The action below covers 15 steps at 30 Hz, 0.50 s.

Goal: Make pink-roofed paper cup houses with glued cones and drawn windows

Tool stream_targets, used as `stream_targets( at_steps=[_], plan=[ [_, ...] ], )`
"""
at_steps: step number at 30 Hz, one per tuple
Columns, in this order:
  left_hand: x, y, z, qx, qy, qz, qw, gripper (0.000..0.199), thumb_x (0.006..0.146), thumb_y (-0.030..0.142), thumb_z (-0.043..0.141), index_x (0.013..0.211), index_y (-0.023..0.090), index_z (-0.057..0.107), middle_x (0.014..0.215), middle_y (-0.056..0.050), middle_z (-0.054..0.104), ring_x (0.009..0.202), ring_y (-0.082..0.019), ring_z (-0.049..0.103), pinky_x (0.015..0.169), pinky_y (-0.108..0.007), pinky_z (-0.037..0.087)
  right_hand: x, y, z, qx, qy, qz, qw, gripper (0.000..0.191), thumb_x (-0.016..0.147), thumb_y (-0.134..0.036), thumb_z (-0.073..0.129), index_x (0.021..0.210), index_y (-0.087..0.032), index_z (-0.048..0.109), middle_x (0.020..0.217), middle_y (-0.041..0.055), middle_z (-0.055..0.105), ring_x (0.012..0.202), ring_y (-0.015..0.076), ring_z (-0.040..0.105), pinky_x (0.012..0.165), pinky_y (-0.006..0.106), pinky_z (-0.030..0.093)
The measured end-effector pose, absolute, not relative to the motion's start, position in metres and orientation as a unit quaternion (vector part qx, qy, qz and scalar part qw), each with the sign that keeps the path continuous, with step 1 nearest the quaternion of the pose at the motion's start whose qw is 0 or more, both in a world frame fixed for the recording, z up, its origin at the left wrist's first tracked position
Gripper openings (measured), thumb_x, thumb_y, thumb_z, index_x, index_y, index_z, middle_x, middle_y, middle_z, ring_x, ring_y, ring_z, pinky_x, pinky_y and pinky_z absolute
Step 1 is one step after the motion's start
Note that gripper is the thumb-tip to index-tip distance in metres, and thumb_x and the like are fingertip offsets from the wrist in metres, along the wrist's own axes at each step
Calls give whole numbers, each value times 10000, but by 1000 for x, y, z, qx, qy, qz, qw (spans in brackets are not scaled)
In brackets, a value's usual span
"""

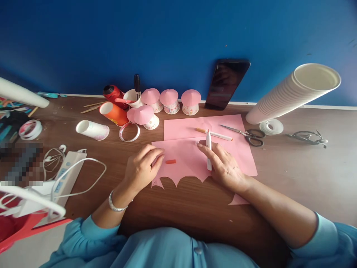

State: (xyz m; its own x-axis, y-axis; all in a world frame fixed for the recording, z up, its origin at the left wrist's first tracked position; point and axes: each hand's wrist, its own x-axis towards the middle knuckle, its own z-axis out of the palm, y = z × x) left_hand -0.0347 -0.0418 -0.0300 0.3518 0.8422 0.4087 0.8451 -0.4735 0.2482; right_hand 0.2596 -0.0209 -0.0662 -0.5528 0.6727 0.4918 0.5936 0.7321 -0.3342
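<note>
My right hand [227,167] holds a white marker [209,154] between its fingers, its reddish tip pointing away from me. Under that hand lies pink paper [186,152] with a scalloped near edge. An orange cap [170,161] rests on the paper, just right of my left hand [143,165]. That hand hovers at the paper's left edge, fingers bent, thumb apart from them, nothing visible between. Behind my right hand, a second marker [223,136] and scissors [247,134] lie on the pink sheets.
Small cups with pink cone tops [191,97] stand along the blue wall, near an orange cup [114,113]. A phone [227,85] leans there. To the right are stacked white cups [292,95] and a tape roll [271,127]; a power strip [68,178] lies left.
</note>
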Motion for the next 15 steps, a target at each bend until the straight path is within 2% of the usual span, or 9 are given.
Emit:
stream_targets(
  at_steps=[4, 7, 10, 15],
  plan=[
    [-26, -43, -37, -849, -482, -216, -22, 182, 931, 266, 745, 1092, 190, 706, 971, -47, 727, 849, -192, 735, 735, -300, 591, 262, -20, -64, -362, -867, 66, 335, 707, 942, 17, 395, 1602, -221, 312, 1130, 142, 678, 963, 274, 673, 761, 406, 614],
    [-22, -43, -38, -860, -466, -207, -30, 164, 928, 235, 742, 1080, 188, 702, 971, -53, 720, 861, -197, 727, 764, -312, 595, 265, -18, -63, -370, -846, 63, 378, 703, 942, 30, 374, 1592, -235, 328, 1122, 128, 680, 968, 258, 675, 754, 375, 603],
    [-15, -40, -33, -854, -462, -234, -55, 160, 940, 192, 715, 1098, 190, 694, 973, -49, 727, 877, -192, 731, 764, -299, 592, 263, -17, -65, -384, -843, 48, 375, 659, 966, 17, 360, 1581, -219, 346, 1036, 111, 676, 898, 249, 664, 729, 367, 588],
    [15, -30, -21, -818, -450, -286, -216, 160, 953, 235, 720, 1102, 187, 685, 987, -30, 737, 738, -125, 680, 719, -265, 579, 255, -23, -67, -357, -865, 57, 348, 598, 1011, -37, 409, 1588, -177, 338, 1170, 156, 696, 997, 270, 671, 815, 402, 584]
  ],
)
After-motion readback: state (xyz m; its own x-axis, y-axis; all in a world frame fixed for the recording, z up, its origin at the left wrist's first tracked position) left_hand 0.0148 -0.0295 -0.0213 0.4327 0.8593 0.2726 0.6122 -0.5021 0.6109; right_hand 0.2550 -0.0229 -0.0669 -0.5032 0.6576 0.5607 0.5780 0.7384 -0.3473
